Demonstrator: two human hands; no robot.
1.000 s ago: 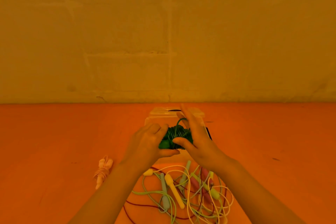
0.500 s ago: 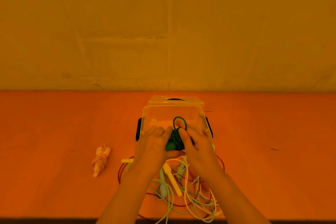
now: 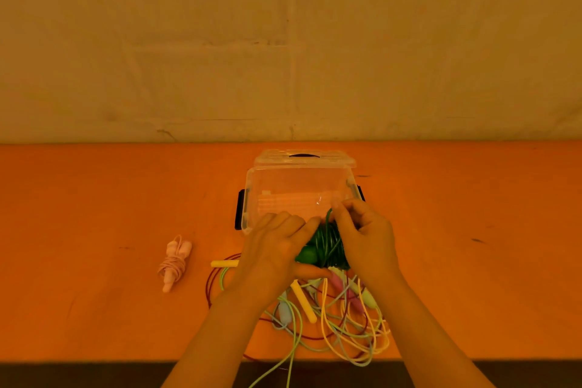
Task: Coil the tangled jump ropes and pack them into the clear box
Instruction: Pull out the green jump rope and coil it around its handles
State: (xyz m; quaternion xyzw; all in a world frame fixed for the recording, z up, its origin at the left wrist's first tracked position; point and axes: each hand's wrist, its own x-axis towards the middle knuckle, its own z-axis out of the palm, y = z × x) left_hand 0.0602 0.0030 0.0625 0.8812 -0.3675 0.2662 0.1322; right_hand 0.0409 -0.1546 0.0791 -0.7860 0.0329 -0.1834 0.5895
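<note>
Both hands grip the green rope coil [image 3: 327,246], left hand [image 3: 277,249] cupping, right hand [image 3: 365,239] pinching its end loop, just before the open clear box [image 3: 252,198]

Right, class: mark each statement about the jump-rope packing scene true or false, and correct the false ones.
1. Both hands hold the green rope bundle. True.
2. The clear box is full of ropes. False: no rope lies inside it.
3. A coiled pink rope lies on the table to the left of the box. True.
4. The tangled ropes lie behind the box. False: they lie in front of it, near the table edge.
5. The left hand is empty. False: it grips the green bundle, as does the right hand.
</note>
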